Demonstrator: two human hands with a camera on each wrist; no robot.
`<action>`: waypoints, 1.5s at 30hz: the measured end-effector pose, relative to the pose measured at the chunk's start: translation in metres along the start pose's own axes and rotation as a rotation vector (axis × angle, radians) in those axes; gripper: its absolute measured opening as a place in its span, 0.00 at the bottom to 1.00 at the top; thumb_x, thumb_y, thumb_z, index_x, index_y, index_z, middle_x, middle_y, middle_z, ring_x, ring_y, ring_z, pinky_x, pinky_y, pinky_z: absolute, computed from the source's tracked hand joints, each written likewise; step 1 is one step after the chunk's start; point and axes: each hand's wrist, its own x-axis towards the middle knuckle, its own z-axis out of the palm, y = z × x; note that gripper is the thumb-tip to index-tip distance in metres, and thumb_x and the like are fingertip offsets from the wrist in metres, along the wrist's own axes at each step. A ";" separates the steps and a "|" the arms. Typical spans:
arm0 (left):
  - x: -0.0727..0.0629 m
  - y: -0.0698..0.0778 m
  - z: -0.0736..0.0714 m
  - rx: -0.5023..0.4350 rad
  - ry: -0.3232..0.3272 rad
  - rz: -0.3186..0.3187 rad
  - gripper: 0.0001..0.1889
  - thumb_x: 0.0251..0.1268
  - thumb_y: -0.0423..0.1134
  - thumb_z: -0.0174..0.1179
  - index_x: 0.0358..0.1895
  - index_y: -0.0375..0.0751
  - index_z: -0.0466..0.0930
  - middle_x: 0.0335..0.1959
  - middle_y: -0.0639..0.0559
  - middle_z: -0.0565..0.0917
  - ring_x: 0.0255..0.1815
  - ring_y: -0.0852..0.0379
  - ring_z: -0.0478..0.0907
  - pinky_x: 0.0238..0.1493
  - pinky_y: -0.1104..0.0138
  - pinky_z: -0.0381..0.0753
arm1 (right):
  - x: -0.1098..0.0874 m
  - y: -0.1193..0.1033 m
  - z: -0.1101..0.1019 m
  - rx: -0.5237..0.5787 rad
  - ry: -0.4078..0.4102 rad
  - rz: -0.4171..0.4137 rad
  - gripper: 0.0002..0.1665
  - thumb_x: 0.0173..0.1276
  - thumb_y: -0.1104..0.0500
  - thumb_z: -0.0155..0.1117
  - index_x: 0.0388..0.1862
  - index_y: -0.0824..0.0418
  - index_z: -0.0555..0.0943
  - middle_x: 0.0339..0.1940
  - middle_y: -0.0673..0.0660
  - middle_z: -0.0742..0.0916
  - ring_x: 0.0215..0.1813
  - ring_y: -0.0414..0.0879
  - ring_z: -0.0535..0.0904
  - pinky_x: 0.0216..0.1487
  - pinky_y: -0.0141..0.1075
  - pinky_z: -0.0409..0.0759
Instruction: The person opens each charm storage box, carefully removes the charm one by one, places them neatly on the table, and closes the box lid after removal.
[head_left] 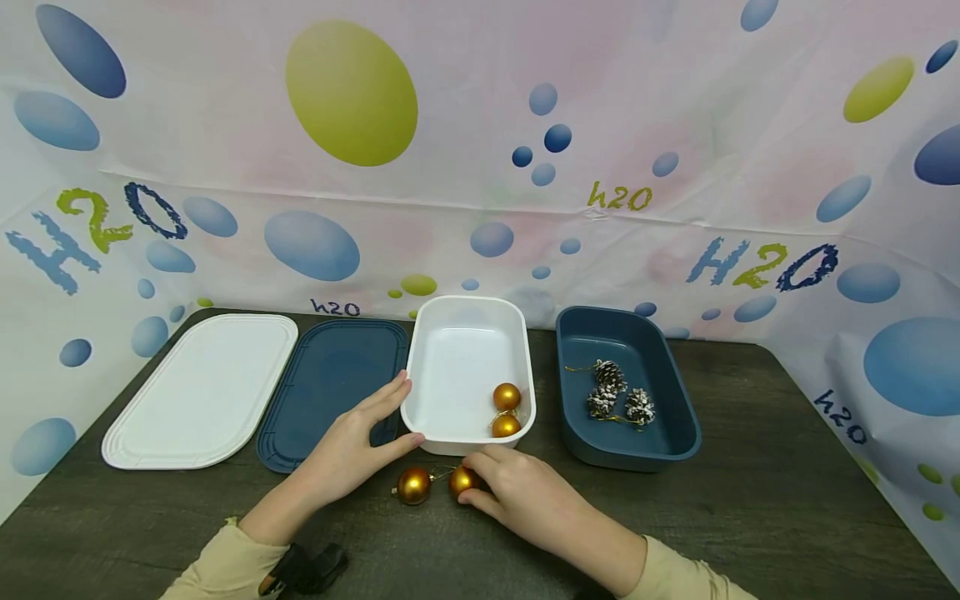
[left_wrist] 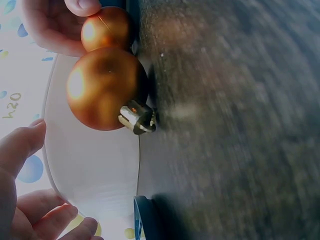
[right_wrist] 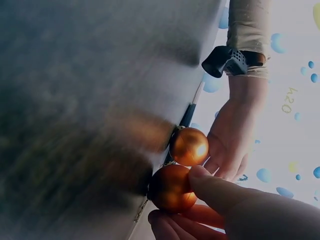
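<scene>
Head view: I judge the step in hand to be picking up a gold Christmas bauble; the next move seems to call for a lift clear of the white tub's near rim, without snagging the thin cord.
White lid: flat on the dark wood-grain tabletop (head_left: pixel 765 475), at my far left.
Navy lid (head_left: pixel 330 375): just beside the white lid (head_left: pixel 198 392), partly behind my left hand (head_left: pixel 352 442).
Left hand: fingers spread and holding nothing, tips at the left edge of the white tub (head_left: pixel 457 383); whether they press on it, I cannot tell.
Loose bauble (head_left: pixel 414 486): on the tabletop before the tub, between my hands, cap pointing left.
Gripped bauble (head_left: pixel 462 482): just right of the loose one, at the tub's near side, pinched between my right thumb and fingers.
Right hand (head_left: pixel 521 492): clamped on that bauble, well apart from my left.
Two baubles (head_left: pixel 506 397) inside: in the tub's near right corner.
Blue tub (head_left: pixel 630 457): at my right, holding snow-tipped pine cones (head_left: pixel 640 407) with gold cords.
</scene>
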 end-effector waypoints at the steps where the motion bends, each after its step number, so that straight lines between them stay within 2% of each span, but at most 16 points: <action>1: 0.000 0.000 0.000 0.000 0.000 0.000 0.41 0.60 0.59 0.61 0.71 0.38 0.61 0.74 0.48 0.57 0.71 0.41 0.57 0.60 0.42 0.65 | 0.000 0.000 0.000 -0.001 -0.002 0.002 0.16 0.63 0.49 0.68 0.43 0.58 0.81 0.37 0.48 0.82 0.37 0.38 0.78 0.36 0.30 0.78; 12: 0.000 0.000 0.000 -0.006 -0.002 0.000 0.41 0.60 0.58 0.62 0.71 0.38 0.61 0.74 0.48 0.57 0.71 0.41 0.56 0.61 0.42 0.65 | -0.001 -0.001 -0.007 0.015 0.003 0.024 0.18 0.63 0.49 0.68 0.46 0.58 0.81 0.40 0.49 0.83 0.40 0.39 0.80 0.39 0.32 0.80; 20: 0.001 -0.001 0.000 -0.015 0.001 0.000 0.41 0.60 0.57 0.63 0.71 0.38 0.61 0.74 0.48 0.56 0.71 0.41 0.56 0.61 0.43 0.65 | 0.002 0.006 -0.027 -0.009 0.166 -0.019 0.11 0.60 0.55 0.72 0.40 0.57 0.83 0.34 0.47 0.83 0.32 0.35 0.78 0.32 0.27 0.78; 24: 0.000 -0.001 0.000 -0.013 0.001 0.000 0.41 0.60 0.56 0.63 0.71 0.38 0.61 0.74 0.48 0.56 0.71 0.41 0.56 0.61 0.43 0.64 | 0.011 0.019 -0.040 -0.002 0.197 0.006 0.11 0.60 0.57 0.72 0.40 0.58 0.83 0.36 0.48 0.83 0.34 0.37 0.78 0.34 0.29 0.79; 29: 0.000 -0.002 0.000 -0.014 -0.002 -0.003 0.41 0.60 0.57 0.63 0.71 0.38 0.61 0.74 0.48 0.56 0.71 0.41 0.55 0.62 0.43 0.63 | 0.025 0.042 -0.047 0.034 0.144 0.061 0.12 0.61 0.61 0.71 0.44 0.61 0.82 0.40 0.53 0.85 0.40 0.43 0.79 0.39 0.33 0.79; 36: -0.001 -0.002 0.001 -0.019 -0.003 -0.004 0.41 0.60 0.58 0.62 0.71 0.38 0.61 0.74 0.47 0.56 0.72 0.40 0.55 0.62 0.42 0.63 | 0.044 0.064 -0.043 0.027 -0.006 0.129 0.17 0.59 0.70 0.69 0.48 0.67 0.81 0.44 0.58 0.83 0.46 0.50 0.79 0.43 0.37 0.80; 41: -0.001 -0.002 0.001 -0.020 -0.003 -0.003 0.41 0.60 0.57 0.62 0.71 0.38 0.61 0.74 0.47 0.56 0.72 0.40 0.55 0.62 0.42 0.63 | 0.052 0.068 -0.040 -0.019 -0.109 0.107 0.19 0.56 0.73 0.69 0.48 0.69 0.81 0.44 0.61 0.82 0.48 0.54 0.78 0.46 0.40 0.80; 45: 0.000 -0.002 0.001 -0.019 -0.001 -0.001 0.41 0.60 0.57 0.63 0.71 0.38 0.61 0.74 0.47 0.56 0.71 0.40 0.55 0.62 0.43 0.63 | 0.055 0.069 -0.038 -0.082 -0.145 0.069 0.21 0.51 0.76 0.71 0.47 0.70 0.82 0.41 0.61 0.83 0.45 0.54 0.80 0.44 0.39 0.81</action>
